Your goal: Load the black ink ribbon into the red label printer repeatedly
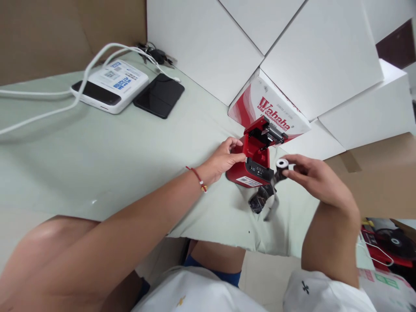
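Observation:
A small red printer (256,158) stands on the pale green table (130,143) with its lid tipped open. My left hand (222,160) grips the printer's left side, fingers curled on it. My right hand (313,175) hovers just right of the printer and pinches a small white paper roll (282,164) between thumb and fingers. A dark crumpled wrapper (261,199) hangs below the roll, touching the table beside the printer's front.
A red-and-white "Wahaha" box (269,106) lies behind the printer among large white cartons (321,56). At far left sit a white device (110,84) with white cables (39,115) and a black phone (159,95). A brown cardboard box (380,173) is at right.

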A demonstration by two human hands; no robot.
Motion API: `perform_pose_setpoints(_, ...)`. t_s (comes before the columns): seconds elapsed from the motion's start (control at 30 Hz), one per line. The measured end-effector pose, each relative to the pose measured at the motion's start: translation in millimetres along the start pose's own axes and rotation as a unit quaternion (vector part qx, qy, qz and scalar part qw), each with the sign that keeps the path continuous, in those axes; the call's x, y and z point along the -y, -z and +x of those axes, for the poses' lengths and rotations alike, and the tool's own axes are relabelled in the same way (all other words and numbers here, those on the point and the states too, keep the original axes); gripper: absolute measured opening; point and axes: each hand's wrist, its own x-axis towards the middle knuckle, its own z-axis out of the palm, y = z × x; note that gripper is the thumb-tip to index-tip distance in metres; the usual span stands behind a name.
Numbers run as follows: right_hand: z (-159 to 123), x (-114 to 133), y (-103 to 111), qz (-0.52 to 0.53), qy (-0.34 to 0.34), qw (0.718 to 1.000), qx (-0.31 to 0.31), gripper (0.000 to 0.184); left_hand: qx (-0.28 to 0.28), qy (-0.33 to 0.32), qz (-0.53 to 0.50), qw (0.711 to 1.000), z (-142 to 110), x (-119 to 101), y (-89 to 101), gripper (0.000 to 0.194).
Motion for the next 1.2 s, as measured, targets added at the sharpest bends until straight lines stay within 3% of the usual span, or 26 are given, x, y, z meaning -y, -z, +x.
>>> perform_pose_setpoints(0.17,54,24,-33,-0.104,-0.002,0.995,-0.007,0.043,-0.009,-0.006,0.004,1.000,3,2,-0.7,0.041)
perform_pose_setpoints(0.5,112,31,-66,-0.190,0.024,0.978,0.083,0.036,-0.014,0.003,0.007,1.000,0,-3,-2.5,0.042)
perform_pose_setpoints(0.63,116,31,-69,-0.162,0.028,0.979,0.120,0.025,-0.018,-0.007,0.016,1.000,1,0,-2.5,0.041)
perform_pose_setpoints(0.73,98,31,-58,-0.118,0.034,0.985,0.120,0.030,-0.030,-0.022,0.031,0.999,1,2,-3.7,0.038)
perform_pose_setpoints(0.8,81,30,-49,-0.029,0.021,0.997,0.075,0.032,-0.034,-0.031,0.047,0.998,1,3,-4.9,0.034)
perform_pose_setpoints(0.87,68,27,-42,0.072,0.015,0.996,-0.049,0.033,-0.040,-0.048,0.068,0.996,1,6,-6.1,0.030)
perform_pose_setpoints(0.93,62,21,-39,0.103,0.034,0.970,-0.216,0.038,-0.049,-0.071,0.092,0.992,1,8,-7.3,0.029)
perform_pose_setpoints(1.0,67,9,-41,0.058,0.061,0.940,-0.330,0.046,-0.058,-0.090,0.121,0.987,0,10,-8.6,0.031)
perform_pose_setpoints(1.03,72,2,-43,0.026,0.070,0.934,-0.350,0.052,-0.059,-0.102,0.142,0.983,-2,9,-9.4,0.034)
perform_pose_setpoints(1.1,82,-13,-49,-0.022,0.081,0.940,-0.332,0.061,-0.046,-0.146,0.202,0.967,-8,6,-11.2,0.041)
perform_pose_setpoints(1.2,88,-27,-59,-0.045,0.103,0.952,-0.283,0.067,0.021,-0.280,0.316,0.906,-19,0,-14.1,0.035)
